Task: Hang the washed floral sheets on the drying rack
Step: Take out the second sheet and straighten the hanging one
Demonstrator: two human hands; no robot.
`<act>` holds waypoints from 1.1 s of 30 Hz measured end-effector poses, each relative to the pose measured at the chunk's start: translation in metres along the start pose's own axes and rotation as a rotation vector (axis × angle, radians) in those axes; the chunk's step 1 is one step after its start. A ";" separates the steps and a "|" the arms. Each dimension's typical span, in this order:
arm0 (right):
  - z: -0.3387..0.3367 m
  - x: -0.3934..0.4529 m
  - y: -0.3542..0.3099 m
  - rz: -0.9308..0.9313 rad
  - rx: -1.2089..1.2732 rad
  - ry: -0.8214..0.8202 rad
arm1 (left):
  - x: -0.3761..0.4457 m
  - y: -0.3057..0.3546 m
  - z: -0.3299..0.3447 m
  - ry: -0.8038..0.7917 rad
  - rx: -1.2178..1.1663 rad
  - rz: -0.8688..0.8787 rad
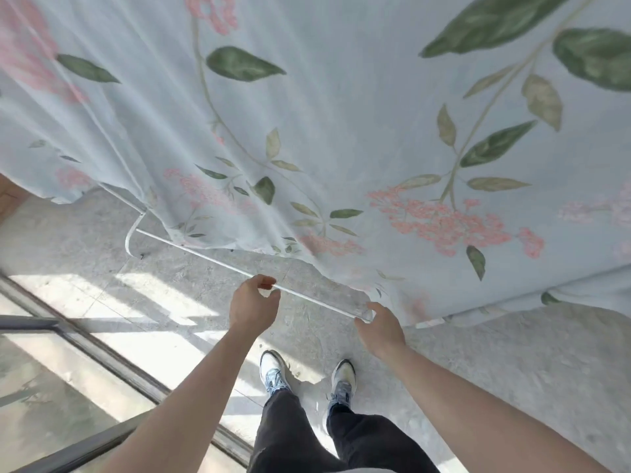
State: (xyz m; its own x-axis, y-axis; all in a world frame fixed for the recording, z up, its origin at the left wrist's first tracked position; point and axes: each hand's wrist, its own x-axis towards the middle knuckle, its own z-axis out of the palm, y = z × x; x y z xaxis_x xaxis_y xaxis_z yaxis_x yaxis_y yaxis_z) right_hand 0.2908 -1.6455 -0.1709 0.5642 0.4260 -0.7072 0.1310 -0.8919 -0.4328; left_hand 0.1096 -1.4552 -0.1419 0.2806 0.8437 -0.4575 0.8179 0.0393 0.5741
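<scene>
My two bare hands reach forward to the lowest exposed white rail (pixel 218 260) of the drying rack — the landmark for everything below.

Left hand (pixel 251 303): it sits at the rail's middle stretch, fingers curled over the top and thumb beneath, forming a loose hook around the bar; whether the fingers actually press the metal I cannot tell.

Right hand (pixel 382 331): it sits at the rail's near end, where the bar meets the cloth. Thumb and fingers are parted, cupped about the rail's end, and touch or nearly touch the hem (contact is too fine to judge).

Floral sheet (pixel 341 124): pale blue, printed with green leaves and pink blossom clusters, it is draped over the rack above and beyond the rail and fills the upper part of the view. Its lower hem hangs just behind the rail at the far end and crosses in front of the rail at my right hand.

Curved rack foot (pixel 129 240): at the rail's far end, resting on the grey stone floor (pixel 512 370).

My shoes (pixel 273 370) — light trainers under dark trousers — stand on the floor just short of the rail. A dark metal door frame (pixel 112 360) runs diagonally to the left of the rail.
</scene>
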 end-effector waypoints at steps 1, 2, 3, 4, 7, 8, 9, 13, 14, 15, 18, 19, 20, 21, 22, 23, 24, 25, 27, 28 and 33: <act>0.003 -0.009 -0.015 -0.057 -0.015 -0.015 | -0.007 -0.010 -0.015 0.017 -0.026 -0.018; 0.007 -0.016 -0.028 -0.109 -0.024 -0.025 | -0.014 -0.019 -0.031 0.033 -0.055 -0.033; 0.009 -0.021 -0.039 -0.143 -0.028 -0.039 | -0.020 -0.027 -0.043 0.042 -0.081 -0.045; 0.013 -0.026 -0.051 -0.175 -0.026 -0.047 | -0.024 -0.036 -0.055 0.047 -0.101 -0.057; 0.030 -0.041 -0.086 -0.238 0.007 -0.081 | -0.036 -0.060 -0.092 0.069 -0.150 -0.089; 0.036 -0.046 -0.100 -0.263 0.018 -0.084 | -0.038 -0.068 -0.105 0.083 -0.174 -0.099; 0.042 -0.052 -0.114 -0.282 0.019 -0.088 | -0.039 -0.074 -0.116 0.095 -0.206 -0.113; 0.071 -0.065 -0.162 -0.328 0.032 -0.133 | -0.036 -0.101 -0.161 0.137 -0.325 -0.150; 0.076 -0.069 -0.173 -0.333 0.034 -0.137 | -0.033 -0.106 -0.169 0.136 -0.341 -0.156; 0.085 -0.071 -0.185 -0.344 0.037 -0.143 | -0.028 -0.114 -0.181 0.137 -0.360 -0.160; 0.107 -0.075 -0.217 -0.354 0.075 -0.128 | -0.008 -0.129 -0.214 0.129 -0.401 -0.169; 0.114 -0.074 -0.225 -0.350 0.090 -0.129 | -0.001 -0.132 -0.225 0.128 -0.405 -0.161; 0.118 -0.074 -0.230 -0.344 0.107 -0.136 | 0.006 -0.130 -0.232 0.129 -0.399 -0.153; 0.124 -0.074 -0.238 -0.349 0.123 -0.149 | 0.013 -0.132 -0.242 0.136 -0.396 -0.143; 0.133 -0.075 -0.248 -0.358 0.129 -0.161 | 0.019 -0.135 -0.254 0.144 -0.398 -0.141; 0.141 -0.076 -0.257 -0.359 0.132 -0.168 | 0.025 -0.138 -0.265 0.151 -0.405 -0.139; 0.147 -0.078 -0.265 -0.358 0.139 -0.180 | 0.031 -0.139 -0.273 0.155 -0.408 -0.140; 0.153 -0.078 -0.273 -0.358 0.147 -0.194 | 0.037 -0.141 -0.281 0.157 -0.416 -0.139; 0.162 -0.076 -0.289 -0.363 0.149 -0.206 | 0.051 -0.144 -0.294 0.155 -0.434 -0.136; 0.166 -0.072 -0.299 -0.367 0.146 -0.207 | 0.059 -0.144 -0.301 0.150 -0.441 -0.137; 0.180 -0.047 -0.356 -0.367 0.145 -0.246 | 0.096 -0.148 -0.321 0.142 -0.507 -0.164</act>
State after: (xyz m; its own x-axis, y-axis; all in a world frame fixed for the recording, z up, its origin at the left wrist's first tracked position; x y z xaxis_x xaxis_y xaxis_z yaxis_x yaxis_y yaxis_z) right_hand 0.0706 -1.3209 -0.0844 0.2891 0.7486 -0.5967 0.1608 -0.6524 -0.7406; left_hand -0.1460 -1.2083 -0.0529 0.0706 0.8675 -0.4923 0.4911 0.3994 0.7741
